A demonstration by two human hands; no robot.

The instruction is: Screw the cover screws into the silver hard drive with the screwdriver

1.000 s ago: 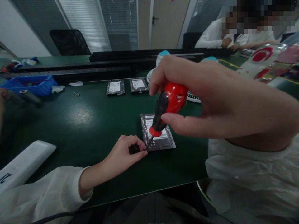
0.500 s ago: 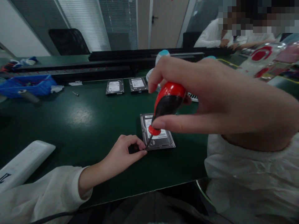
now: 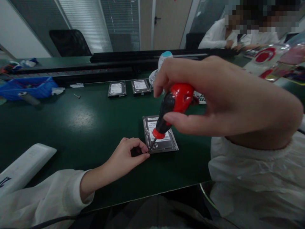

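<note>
A red and black screwdriver [image 3: 166, 108] is held in my right hand [image 3: 214, 95], thumb and fingers round its stubby handle. Its thin shaft slants down to the near left corner of a silver hard drive [image 3: 166, 146] with a white label, lying flat on the table. At that same corner, the thumb and forefinger of my left hand [image 3: 128, 154] pinch the drive's edge beside the screwdriver's tip. Those fingertips hide the tip and whatever it touches. My right hand covers part of the table behind the drive.
Two more hard drives, one on the left [image 3: 116, 89] and one on the right [image 3: 140, 86], lie farther back. A blue bin [image 3: 28, 88] stands far left, a white oblong case [image 3: 28, 165] near left. Black rails [image 3: 114, 71] cross the back. People in white sleeves [image 3: 212, 36] sit beyond.
The screwdriver's handle has turned in my right hand and leans farther right, with the thumb shifted slightly right and up. My left hand and the hard drive stay put.
</note>
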